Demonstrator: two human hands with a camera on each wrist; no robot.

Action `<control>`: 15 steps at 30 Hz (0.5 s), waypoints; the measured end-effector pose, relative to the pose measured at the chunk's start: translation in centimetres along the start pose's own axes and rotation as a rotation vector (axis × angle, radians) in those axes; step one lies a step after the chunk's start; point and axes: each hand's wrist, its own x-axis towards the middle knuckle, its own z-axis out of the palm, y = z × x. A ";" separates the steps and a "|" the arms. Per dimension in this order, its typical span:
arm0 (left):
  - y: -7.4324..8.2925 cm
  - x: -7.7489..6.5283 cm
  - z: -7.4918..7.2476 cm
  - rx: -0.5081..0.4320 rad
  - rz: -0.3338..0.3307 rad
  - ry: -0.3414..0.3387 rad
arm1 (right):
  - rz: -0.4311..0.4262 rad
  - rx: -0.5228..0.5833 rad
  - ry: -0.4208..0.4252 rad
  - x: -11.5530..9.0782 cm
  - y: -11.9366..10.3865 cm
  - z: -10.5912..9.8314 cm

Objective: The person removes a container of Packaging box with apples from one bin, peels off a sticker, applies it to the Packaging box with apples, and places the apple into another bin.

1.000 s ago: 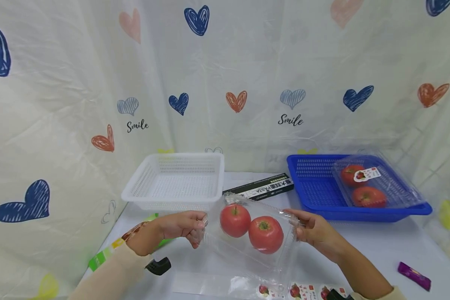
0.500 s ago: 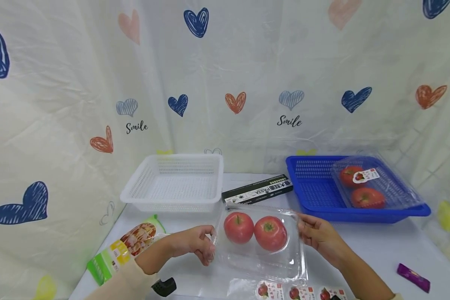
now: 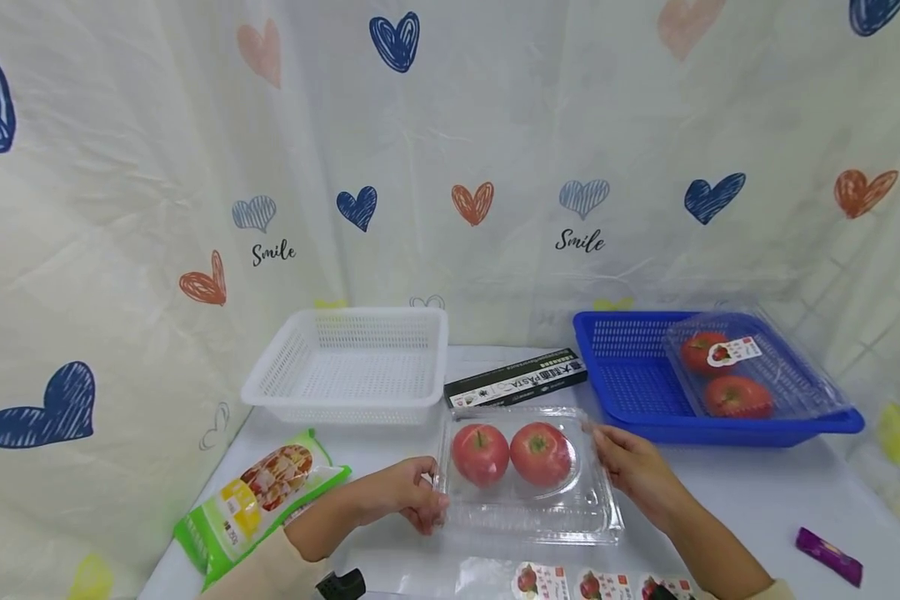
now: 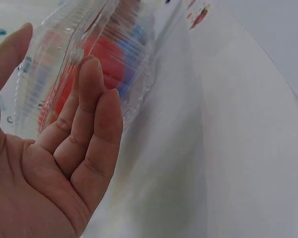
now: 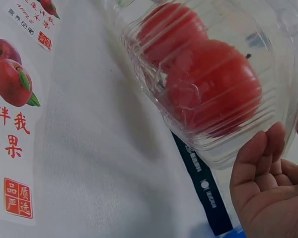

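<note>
A clear plastic clamshell container with two red apples inside is held above the table between my hands. Its lid appears to lie over the apples. My left hand grips the container's left edge; in the left wrist view the hand has its fingers against the rim and its thumb on the other side. At the right edge, my right hand holds the rim. In the right wrist view, the apple shows through the ribbed plastic, with the right hand's fingertips at the flange and the thumb partly cut off.
Apple stickers on a backing sheet lie at the front. Behind are a white basket, a dark pasta box and a blue basket bearing a labelled container of apples. A green food bag lies left, a purple packet right.
The container has gone from tilted and blurred to flatter and steady, its lid settled down over the apples. My left hand has shifted right, uncovering more of the green bag.
</note>
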 end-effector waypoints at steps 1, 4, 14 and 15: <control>0.0 0.1 0.0 0.003 -0.003 0.010 | 0.012 -0.006 0.008 0.1 -0.1 0.1; 0.2 0.3 0.2 0.008 -0.016 0.036 | 0.059 -0.010 0.037 0.4 -0.1 0.3; 0.8 0.9 0.8 0.052 -0.052 0.142 | 0.115 -0.044 0.032 1.3 0.3 0.2; 0.8 0.9 0.8 0.052 -0.056 0.143 | 0.116 -0.045 0.025 1.4 0.3 0.1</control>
